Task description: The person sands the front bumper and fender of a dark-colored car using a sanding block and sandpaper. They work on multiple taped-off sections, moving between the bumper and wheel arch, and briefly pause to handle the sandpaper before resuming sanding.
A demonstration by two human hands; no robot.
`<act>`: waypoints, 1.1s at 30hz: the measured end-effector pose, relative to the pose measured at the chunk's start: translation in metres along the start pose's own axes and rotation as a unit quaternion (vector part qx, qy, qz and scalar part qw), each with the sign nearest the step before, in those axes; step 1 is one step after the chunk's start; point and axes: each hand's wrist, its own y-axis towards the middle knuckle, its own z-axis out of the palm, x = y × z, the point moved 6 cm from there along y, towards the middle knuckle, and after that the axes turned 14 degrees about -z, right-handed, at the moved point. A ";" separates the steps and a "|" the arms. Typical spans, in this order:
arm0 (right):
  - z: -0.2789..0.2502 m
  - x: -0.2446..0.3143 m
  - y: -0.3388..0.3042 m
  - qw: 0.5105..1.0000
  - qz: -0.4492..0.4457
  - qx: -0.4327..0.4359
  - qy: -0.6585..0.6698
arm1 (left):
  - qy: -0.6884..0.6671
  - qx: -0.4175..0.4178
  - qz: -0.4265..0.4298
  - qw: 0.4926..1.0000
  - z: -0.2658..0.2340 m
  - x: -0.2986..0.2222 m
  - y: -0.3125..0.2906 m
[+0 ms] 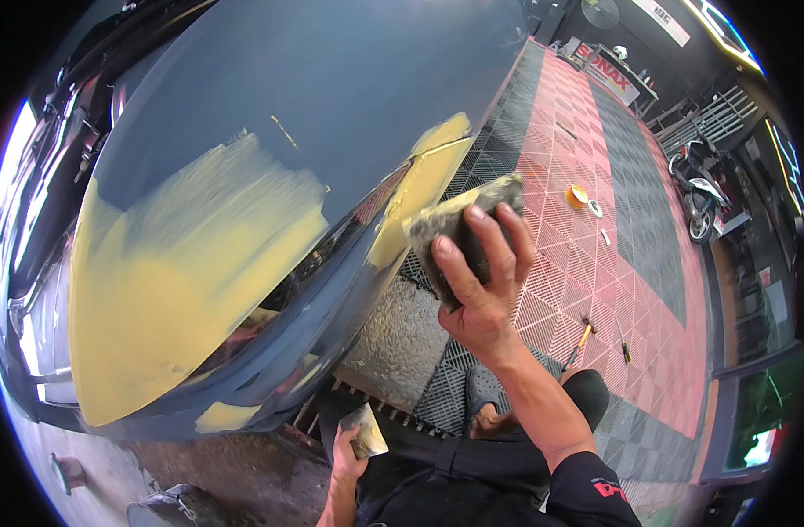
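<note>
The right hand [492, 309] grips a smeared plate [459, 232], likely light, stiff and best held edgewise. The left hand [346, 453] pinches a probably springy spreader [368, 434].

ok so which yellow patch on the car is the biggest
The broad patch on the blue-grey panel's lower left. The right-hand strip is much narrower, the bottom patch is small, and the upper streak is just a thin line.

The car panel [358, 97] is at the left, with a hammer [583, 341] on the floor [630, 263] to its right and a motorcycle [702, 198] at far right.
</note>
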 end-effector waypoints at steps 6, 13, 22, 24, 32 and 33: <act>-0.043 0.008 0.054 0.988 0.034 0.132 -0.078 | 0.003 -0.003 -0.008 1.000 0.010 -0.004 -0.007; -0.066 0.016 0.094 0.966 0.060 0.214 -0.130 | 0.011 -0.001 0.008 1.000 0.006 -0.001 -0.003; -0.063 0.013 0.099 0.962 0.057 0.227 -0.143 | 0.018 -0.007 0.008 1.000 0.001 0.000 -0.001; -0.062 0.014 0.099 0.961 0.057 0.232 -0.142 | 0.018 -0.002 0.010 1.000 0.000 0.001 0.000; -0.058 0.032 0.091 0.959 0.065 0.260 -0.097 | 0.000 0.009 0.001 1.000 0.003 -0.001 -0.003; -0.058 0.035 0.089 0.958 0.067 0.263 -0.090 | 0.001 0.006 0.001 1.000 0.004 0.000 -0.003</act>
